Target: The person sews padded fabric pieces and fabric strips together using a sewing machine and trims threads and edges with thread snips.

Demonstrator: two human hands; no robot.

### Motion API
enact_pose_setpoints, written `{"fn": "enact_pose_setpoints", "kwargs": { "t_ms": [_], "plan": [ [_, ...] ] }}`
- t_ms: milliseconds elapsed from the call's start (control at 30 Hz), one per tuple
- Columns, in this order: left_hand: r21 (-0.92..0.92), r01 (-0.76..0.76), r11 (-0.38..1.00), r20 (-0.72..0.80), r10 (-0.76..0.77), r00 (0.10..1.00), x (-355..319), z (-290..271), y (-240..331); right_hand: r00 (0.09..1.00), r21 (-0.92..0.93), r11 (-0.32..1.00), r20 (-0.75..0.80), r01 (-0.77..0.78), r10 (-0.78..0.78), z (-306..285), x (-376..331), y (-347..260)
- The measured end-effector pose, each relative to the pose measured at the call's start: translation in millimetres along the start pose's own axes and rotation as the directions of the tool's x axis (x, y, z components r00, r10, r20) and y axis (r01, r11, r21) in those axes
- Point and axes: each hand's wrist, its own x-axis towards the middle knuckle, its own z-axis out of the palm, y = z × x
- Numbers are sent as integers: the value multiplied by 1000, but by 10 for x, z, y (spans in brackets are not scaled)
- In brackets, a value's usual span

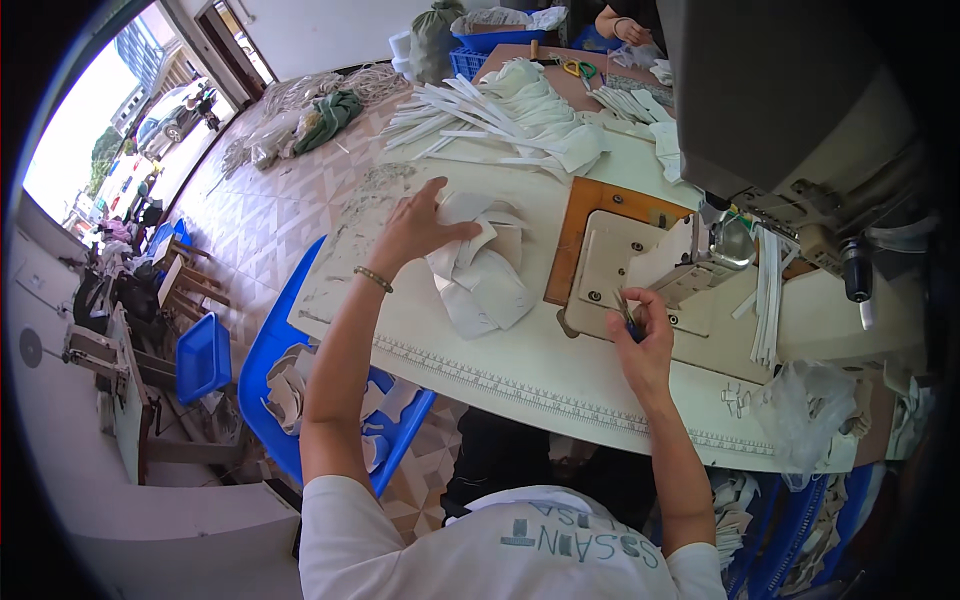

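Observation:
My left hand [415,228] reaches over the table at the far left edge of a loose pile of white fabric pieces [485,285]. Its thumb and fingers are spread apart, the thumb at the upper part of the pile. My right hand [645,340] is closed around small thread snips [632,322] with dark handles and a metal tip pointing up and away. It hovers beside the metal bed plate [612,250] of a sewing machine [715,240], just in front of the machine's arm. Part of the snips is hidden by my fingers.
White strips and cut pieces [510,120] lie heaped at the table's far side. Green and yellow-handled scissors [578,68] rest beyond, near another person's hand [632,32]. A blue tub [290,330] holding pieces stands left of my left arm. A clear plastic bag [810,400] lies at right.

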Motion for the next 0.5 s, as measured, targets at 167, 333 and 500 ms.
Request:
{"fn": "enact_pose_setpoints", "kwargs": {
  "t_ms": [167,333,500],
  "plan": [
    [-55,-102,993,-193,90,977,-53,-37,184,989,47,990,69,-132,129,-150,-18,-135],
    [-42,-417,908,-186,403,896,-508,-2,936,988,-21,996,132,88,-85,-451,-231,-528],
    [-636,-186,749,186,383,905,-674,841,1259,994,-292,952,-18,94,-104,-964,-286,-185]
  ]
}}
